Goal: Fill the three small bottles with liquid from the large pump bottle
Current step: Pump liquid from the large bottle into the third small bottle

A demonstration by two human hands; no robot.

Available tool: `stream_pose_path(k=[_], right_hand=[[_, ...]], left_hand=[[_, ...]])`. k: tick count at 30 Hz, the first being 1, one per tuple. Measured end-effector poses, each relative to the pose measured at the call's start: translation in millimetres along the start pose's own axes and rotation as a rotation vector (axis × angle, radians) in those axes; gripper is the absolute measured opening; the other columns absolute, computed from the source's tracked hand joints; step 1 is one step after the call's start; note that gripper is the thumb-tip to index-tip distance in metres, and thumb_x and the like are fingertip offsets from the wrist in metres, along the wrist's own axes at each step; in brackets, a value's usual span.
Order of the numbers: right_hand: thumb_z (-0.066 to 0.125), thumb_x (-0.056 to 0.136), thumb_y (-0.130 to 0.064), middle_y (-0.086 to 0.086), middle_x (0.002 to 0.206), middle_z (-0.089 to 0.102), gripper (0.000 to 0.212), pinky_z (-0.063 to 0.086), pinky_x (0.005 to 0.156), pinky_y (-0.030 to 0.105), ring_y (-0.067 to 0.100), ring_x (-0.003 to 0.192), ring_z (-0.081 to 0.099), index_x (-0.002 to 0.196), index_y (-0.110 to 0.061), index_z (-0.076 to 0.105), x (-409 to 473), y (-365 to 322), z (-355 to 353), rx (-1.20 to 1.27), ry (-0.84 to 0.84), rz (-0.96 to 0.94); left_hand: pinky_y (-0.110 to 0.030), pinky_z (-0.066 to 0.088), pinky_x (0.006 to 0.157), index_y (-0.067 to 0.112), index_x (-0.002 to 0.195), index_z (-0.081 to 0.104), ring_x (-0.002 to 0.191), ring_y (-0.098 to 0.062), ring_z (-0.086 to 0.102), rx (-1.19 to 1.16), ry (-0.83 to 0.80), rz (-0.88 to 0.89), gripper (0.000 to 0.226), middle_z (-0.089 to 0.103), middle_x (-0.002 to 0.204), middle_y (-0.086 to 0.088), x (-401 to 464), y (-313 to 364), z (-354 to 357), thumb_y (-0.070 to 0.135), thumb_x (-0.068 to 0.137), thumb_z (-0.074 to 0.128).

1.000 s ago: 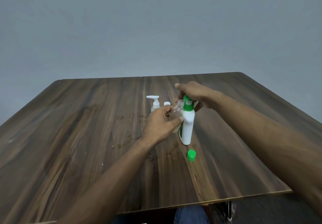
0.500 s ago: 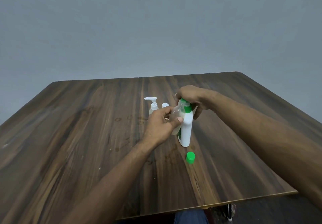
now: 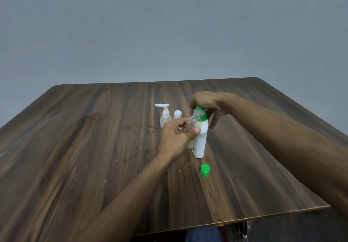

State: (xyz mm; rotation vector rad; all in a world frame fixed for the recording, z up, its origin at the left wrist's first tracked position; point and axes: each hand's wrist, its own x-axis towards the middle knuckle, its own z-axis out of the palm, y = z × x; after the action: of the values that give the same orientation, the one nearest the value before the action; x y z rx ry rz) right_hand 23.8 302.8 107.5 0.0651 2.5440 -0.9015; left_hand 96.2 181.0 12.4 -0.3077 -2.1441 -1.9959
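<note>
The large white pump bottle (image 3: 201, 141) with a green pump head stands upright near the table's middle. My right hand (image 3: 209, 106) lies over the pump head, fingers curled down around it. My left hand (image 3: 175, 138) grips a small clear bottle (image 3: 194, 125), tilted with its open mouth under the green nozzle; pale liquid sits in its lower part. Behind my left hand stand a small clear bottle with a white pump (image 3: 165, 117) and a small bottle with a white cap (image 3: 177, 114). A loose green cap (image 3: 204, 170) lies on the table in front of the large bottle.
The dark wooden table (image 3: 75, 147) has small wet spots (image 3: 139, 126) left of the bottles. Its front edge runs close to me, and its right corner is at the lower right. A plain grey wall is behind. A knee in blue fabric (image 3: 203, 234) shows below the edge.
My right hand has sunk lower onto the green pump head. The small clear bottle in my left hand has stayed at the nozzle. The view has shifted slightly.
</note>
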Motion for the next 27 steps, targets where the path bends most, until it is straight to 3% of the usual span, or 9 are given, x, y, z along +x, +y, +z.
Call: stream_pose_path(k=[4,9,12,14,17,22,27], right_hand=[[0.043,0.097,-0.022,0.021,0.104,0.069,0.031,0.058,0.084,0.06,0.041,0.096,0.07,0.108,-0.004,0.065,1.7,0.4,1.3,-0.003,-0.002,0.013],[0.044,0.094,-0.014,0.025,0.104,0.071,0.03,0.06,0.088,0.057,0.043,0.096,0.072,0.104,0.002,0.067,5.2,2.8,3.1,0.013,0.036,-0.033],[0.045,0.093,-0.01,0.026,0.103,0.072,0.032,0.062,0.084,0.054,0.042,0.094,0.073,0.106,0.005,0.07,9.1,5.7,7.2,0.005,0.064,-0.061],[0.046,0.092,-0.01,0.026,0.102,0.072,0.032,0.062,0.081,0.053,0.042,0.092,0.073,0.106,0.006,0.071,10.8,7.5,8.6,0.003,0.081,-0.078],[0.046,0.094,-0.015,0.025,0.103,0.073,0.033,0.062,0.083,0.054,0.042,0.094,0.073,0.106,0.004,0.07,11.4,9.6,7.1,-0.007,0.074,-0.078],[0.047,0.1,-0.037,0.017,0.101,0.072,0.036,0.058,0.091,0.052,0.037,0.09,0.069,0.098,-0.008,0.068,10.8,5.3,2.6,-0.03,-0.012,-0.043],[0.046,0.099,-0.024,0.017,0.094,0.072,0.03,0.061,0.086,0.05,0.034,0.082,0.069,0.096,-0.003,0.068,12.3,6.0,5.9,0.002,0.027,-0.064]], left_hand=[[-0.017,0.048,0.064,0.017,0.094,0.072,0.067,0.0,0.059,-0.038,-0.002,-0.019,0.02,0.068,0.071,0.017,-0.8,-0.5,0.2,0.003,0.079,0.072],[-0.02,0.05,0.066,0.015,0.097,0.072,0.07,-0.003,0.059,-0.042,0.0,-0.026,0.02,0.069,0.078,0.008,-1.2,-0.1,1.4,0.004,0.08,0.071],[-0.025,0.05,0.069,0.012,0.098,0.072,0.071,-0.007,0.059,-0.051,0.0,-0.062,0.02,0.069,0.081,0.003,-2.4,-1.7,1.5,0.005,0.08,0.071],[-0.021,0.05,0.067,0.01,0.101,0.072,0.07,-0.004,0.059,-0.057,0.006,-0.072,0.021,0.068,0.08,0.004,-3.2,-2.1,2.1,0.005,0.081,0.071],[-0.016,0.048,0.063,0.007,0.102,0.071,0.067,0.0,0.058,-0.074,0.004,-0.076,0.022,0.067,0.078,0.006,-3.7,-0.7,2.8,0.003,0.081,0.07],[-0.022,0.05,0.069,0.008,0.101,0.071,0.075,-0.009,0.06,-0.096,0.001,-0.103,0.021,0.069,0.084,-0.001,-5.7,0.5,1.2,0.003,0.081,0.07],[-0.02,0.051,0.07,0.01,0.098,0.071,0.073,-0.004,0.061,-0.094,-0.007,-0.096,0.02,0.069,0.084,0.0,-9.7,0.9,1.4,0.001,0.08,0.07]])
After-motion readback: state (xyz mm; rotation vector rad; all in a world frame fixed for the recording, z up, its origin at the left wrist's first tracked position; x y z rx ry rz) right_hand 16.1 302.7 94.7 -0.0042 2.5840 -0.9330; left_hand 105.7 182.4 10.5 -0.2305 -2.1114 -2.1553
